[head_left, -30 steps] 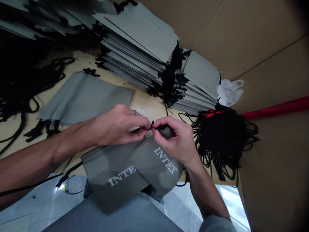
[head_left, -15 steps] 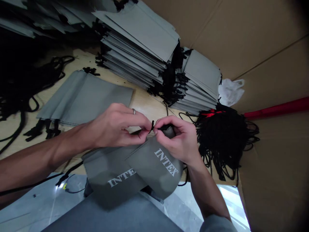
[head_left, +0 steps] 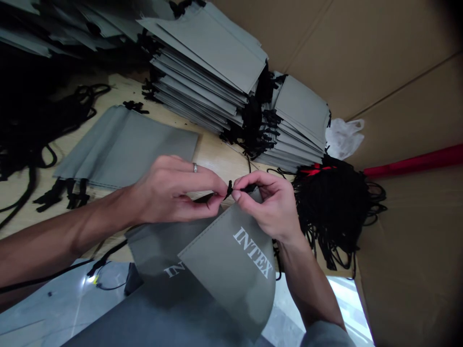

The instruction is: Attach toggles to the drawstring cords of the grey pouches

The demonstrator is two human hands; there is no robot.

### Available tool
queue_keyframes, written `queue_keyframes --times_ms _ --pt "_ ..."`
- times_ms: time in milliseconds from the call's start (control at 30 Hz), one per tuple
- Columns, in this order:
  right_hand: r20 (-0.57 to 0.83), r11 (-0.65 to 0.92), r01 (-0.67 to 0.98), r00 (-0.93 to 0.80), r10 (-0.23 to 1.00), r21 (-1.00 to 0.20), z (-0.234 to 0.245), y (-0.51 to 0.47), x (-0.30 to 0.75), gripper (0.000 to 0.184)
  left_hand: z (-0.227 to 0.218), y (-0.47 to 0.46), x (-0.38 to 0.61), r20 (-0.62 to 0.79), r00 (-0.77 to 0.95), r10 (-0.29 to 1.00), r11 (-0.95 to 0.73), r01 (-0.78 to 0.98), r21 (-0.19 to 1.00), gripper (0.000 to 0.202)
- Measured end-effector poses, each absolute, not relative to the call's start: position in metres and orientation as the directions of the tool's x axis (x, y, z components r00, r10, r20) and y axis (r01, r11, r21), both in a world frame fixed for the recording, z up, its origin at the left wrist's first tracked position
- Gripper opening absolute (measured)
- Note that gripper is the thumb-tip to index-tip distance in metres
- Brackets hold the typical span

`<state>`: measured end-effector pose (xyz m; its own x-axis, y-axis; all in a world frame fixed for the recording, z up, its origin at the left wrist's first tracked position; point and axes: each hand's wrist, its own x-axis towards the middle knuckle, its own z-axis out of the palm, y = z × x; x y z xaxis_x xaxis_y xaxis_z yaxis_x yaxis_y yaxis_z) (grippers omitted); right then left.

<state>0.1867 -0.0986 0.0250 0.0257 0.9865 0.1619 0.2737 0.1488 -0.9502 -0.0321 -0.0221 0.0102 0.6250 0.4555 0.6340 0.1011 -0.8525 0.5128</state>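
One cord point(head_left: 228, 188) between left hand point(head_left: 170, 192), right hand point(head_left: 270, 205)

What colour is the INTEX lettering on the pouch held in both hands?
White lettering on the grey pouch, seen in the head view.

I am looking into a packing workshop: gray bags point(head_left: 206, 72) are sitting in tall stacks at the table's point(head_left: 217, 154) far edge, black cords point(head_left: 336, 202) are lying in heaps, and cardboard point(head_left: 361, 58) is standing behind.

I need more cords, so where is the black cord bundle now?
In the head view, the black cord bundle lies on the right, beside the right hand and in front of the stacked gray bags.
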Motion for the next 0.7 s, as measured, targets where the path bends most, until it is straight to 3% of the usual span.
queue_keyframes --times_ms 67,100,167,233,300,467,567,700 --pt "0.192 0.167 0.313 0.048 0.980 -0.935 0.024 -0.099 0.187 0.007 0.012 -0.022 -0.029 0.649 0.589 0.482 -0.841 0.103 0.530 0.006" --pt "0.220 0.185 0.340 0.068 0.973 -0.922 0.023 -0.099 0.188 0.007 0.012 -0.021 -0.028 0.620 0.581 0.527 -0.796 0.083 0.599 0.007" --pt "0.285 0.222 0.396 0.108 0.953 -0.891 0.021 -0.100 0.190 0.009 0.013 -0.018 -0.024 0.404 0.667 0.626 -0.572 0.040 0.820 0.015" --pt "0.330 0.249 0.451 0.110 0.938 -0.857 0.021 -0.100 0.193 0.010 0.013 -0.015 -0.022 0.175 0.787 0.592 -0.354 0.059 0.934 0.018" --pt "0.353 0.276 0.497 0.065 0.933 -0.823 0.023 -0.101 0.198 0.012 0.013 -0.013 -0.022 0.082 0.846 0.527 -0.311 0.102 0.945 0.021" --pt "0.346 0.397 0.502 -0.196 0.918 -0.768 0.031 -0.098 0.210 0.048 0.014 -0.013 -0.026 0.123 0.859 0.497 -0.448 0.132 0.884 0.017" --pt "0.293 0.387 0.472 -0.261 0.920 -0.792 0.031 -0.098 0.211 0.029 0.016 -0.016 -0.027 0.112 0.868 0.483 -0.484 0.158 0.861 0.013" --pt "0.259 0.350 0.469 -0.249 0.933 -0.811 0.028 -0.098 0.209 0.011 0.018 -0.018 -0.025 0.033 0.858 0.513 -0.384 0.195 0.903 0.008"
